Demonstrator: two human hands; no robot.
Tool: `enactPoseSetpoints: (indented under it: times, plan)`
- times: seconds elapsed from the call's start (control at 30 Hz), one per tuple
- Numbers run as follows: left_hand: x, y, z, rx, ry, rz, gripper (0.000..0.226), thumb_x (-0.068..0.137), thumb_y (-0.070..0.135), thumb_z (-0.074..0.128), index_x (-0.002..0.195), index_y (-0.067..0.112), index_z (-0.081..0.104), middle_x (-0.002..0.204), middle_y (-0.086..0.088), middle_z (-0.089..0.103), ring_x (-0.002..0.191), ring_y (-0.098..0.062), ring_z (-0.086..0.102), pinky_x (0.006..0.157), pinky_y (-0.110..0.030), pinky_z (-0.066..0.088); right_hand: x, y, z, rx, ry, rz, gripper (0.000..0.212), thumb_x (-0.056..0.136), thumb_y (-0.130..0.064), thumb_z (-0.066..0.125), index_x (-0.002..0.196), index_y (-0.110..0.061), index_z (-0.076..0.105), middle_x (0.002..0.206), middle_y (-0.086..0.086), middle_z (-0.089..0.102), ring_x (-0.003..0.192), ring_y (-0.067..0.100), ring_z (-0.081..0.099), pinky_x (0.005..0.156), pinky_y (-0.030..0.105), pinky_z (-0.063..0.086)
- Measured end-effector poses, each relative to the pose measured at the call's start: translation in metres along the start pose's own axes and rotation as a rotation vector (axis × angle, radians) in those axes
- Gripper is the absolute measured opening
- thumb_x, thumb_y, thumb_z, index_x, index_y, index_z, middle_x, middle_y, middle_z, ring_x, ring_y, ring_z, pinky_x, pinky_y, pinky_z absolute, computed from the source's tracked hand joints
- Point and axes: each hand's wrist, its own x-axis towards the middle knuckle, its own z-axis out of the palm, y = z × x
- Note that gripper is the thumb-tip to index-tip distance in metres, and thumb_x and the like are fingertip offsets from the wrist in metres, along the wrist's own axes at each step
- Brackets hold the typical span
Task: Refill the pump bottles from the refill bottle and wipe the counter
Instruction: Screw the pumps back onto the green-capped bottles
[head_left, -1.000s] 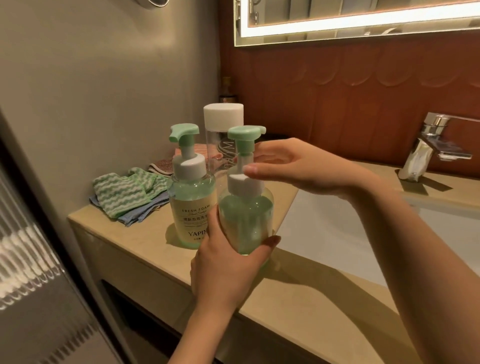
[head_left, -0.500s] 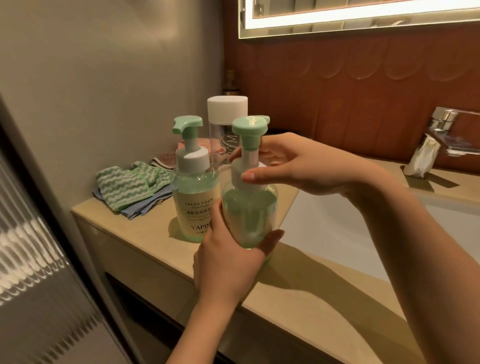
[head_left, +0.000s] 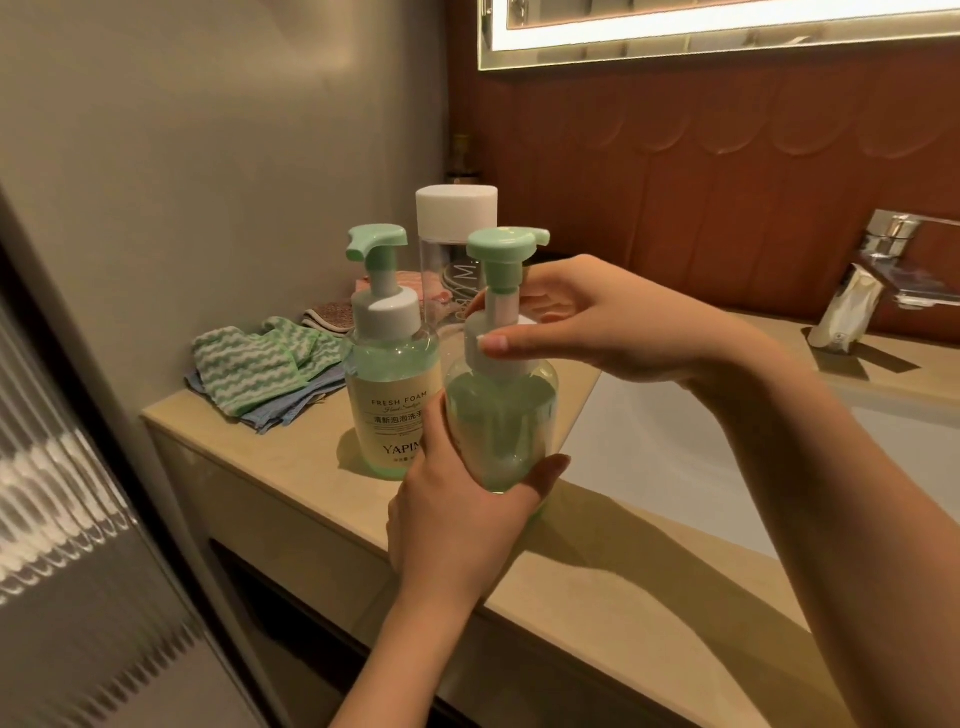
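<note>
Beige bathroom counter (head_left: 597, 597), dim warm light. Folded cloths (head_left: 249, 371) far left, then the labelled pump bottle (head_left: 387, 395). Capped refill bottle (head_left: 456, 218) at its 1 o'clock, lower half hidden. Left hand (head_left: 457, 525) wraps the plain pump bottle (head_left: 501, 415) from 6 o'clock, axis upright. Right hand (head_left: 613, 322), at 3 o'clock and nearer the top, pinches the white collar (head_left: 480, 366). Bottle base hidden: resting or lifted, cannot tell.

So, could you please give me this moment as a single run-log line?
left hand: grips unlabelled pump bottle body | right hand: fingers round its white collar | labelled pump bottle, refill bottle: standing on counter
</note>
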Motion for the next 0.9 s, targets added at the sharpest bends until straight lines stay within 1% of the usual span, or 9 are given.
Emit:
enactPoseSetpoints:
  times: [0.2,0.23,0.33,0.43,0.57,0.67,0.73,0.8,0.9]
  plan:
    - [0.000,-0.002,0.001,0.000,0.002,-0.034,0.101,0.054,0.074,0.064,0.137,0.036,0.022,0.115,0.008,0.058,0.104,-0.021,0.057,0.083,-0.042,0.051,0.007,0.004,0.012,-0.057,0.190,0.076,0.068,0.053,-0.061,0.070,0.109,-0.022,0.063,0.103,-0.011,0.066,0.097,0.003,0.060,0.087,0.025,0.050]
    - [0.001,-0.001,0.001,0.001,0.001,-0.043,0.105,0.053,0.074,0.064,0.140,0.034,0.021,0.117,0.007,0.058,0.106,-0.023,0.057,0.084,-0.042,0.050,0.008,0.005,0.018,-0.056,0.220,0.091,0.067,0.055,-0.060,0.073,0.109,-0.023,0.060,0.102,-0.013,0.064,0.095,0.001,0.059,0.085,0.025,0.051]
    - [0.000,-0.001,0.001,0.014,-0.008,-0.056,0.108,0.055,0.072,0.065,0.142,0.032,0.015,0.107,0.007,0.056,0.106,-0.027,0.057,0.085,-0.040,0.050,0.010,0.003,0.031,-0.028,0.224,0.034,0.046,0.070,-0.048,0.074,0.105,-0.035,0.046,0.092,-0.026,0.052,0.081,-0.012,0.053,0.068,0.004,0.045]
    - [-0.001,0.000,0.001,0.007,-0.014,-0.073,0.100,0.057,0.073,0.065,0.137,0.038,0.017,0.114,0.003,0.060,0.104,-0.029,0.058,0.083,-0.043,0.051,0.006,0.002,0.024,0.082,0.114,-0.025,0.044,0.077,-0.035,0.071,0.106,-0.041,0.038,0.097,-0.031,0.045,0.082,-0.026,0.049,0.068,-0.002,0.041]
    - [-0.002,0.001,0.000,-0.029,0.001,-0.034,0.098,0.050,0.080,0.057,0.133,0.037,0.027,0.119,0.008,0.059,0.105,-0.023,0.058,0.085,-0.042,0.050,-0.005,0.007,0.011,0.285,-0.157,-0.002,0.058,0.080,-0.033,0.053,0.131,-0.040,0.026,0.108,-0.043,0.034,0.088,-0.036,0.041,0.072,-0.005,0.036]
    - [-0.001,0.001,0.000,-0.028,0.000,-0.019,0.103,0.047,0.082,0.052,0.135,0.037,0.025,0.120,0.010,0.057,0.107,-0.019,0.056,0.085,-0.041,0.050,-0.009,0.011,0.003,0.328,-0.243,0.020,0.043,0.081,-0.027,0.050,0.119,-0.044,0.038,0.103,-0.050,0.044,0.096,-0.032,0.044,0.075,-0.004,0.036]
    - [-0.001,0.000,0.000,-0.013,-0.007,-0.019,0.100,0.051,0.079,0.058,0.135,0.037,0.023,0.116,0.012,0.056,0.107,-0.018,0.055,0.087,-0.041,0.049,-0.012,0.012,-0.003,0.313,-0.252,0.027,0.041,0.083,-0.026,0.048,0.121,-0.042,0.041,0.111,-0.046,0.049,0.107,-0.024,0.046,0.082,-0.001,0.037]
    - [-0.001,0.000,0.000,-0.003,-0.009,-0.016,0.095,0.057,0.072,0.066,0.134,0.038,0.021,0.107,0.016,0.050,0.106,-0.017,0.054,0.089,-0.045,0.048,-0.012,0.014,-0.006,0.266,-0.227,0.012,0.044,0.088,-0.024,0.047,0.130,-0.036,0.042,0.126,-0.031,0.051,0.118,-0.012,0.047,0.091,0.005,0.038]
    - [0.000,0.000,0.000,0.006,-0.014,-0.027,0.094,0.059,0.068,0.068,0.134,0.039,0.019,0.103,0.018,0.045,0.105,-0.017,0.054,0.089,-0.045,0.048,-0.010,0.015,-0.008,0.140,-0.109,-0.009,0.044,0.083,-0.030,0.058,0.127,-0.024,0.055,0.126,-0.016,0.060,0.117,-0.003,0.053,0.101,0.016,0.041]
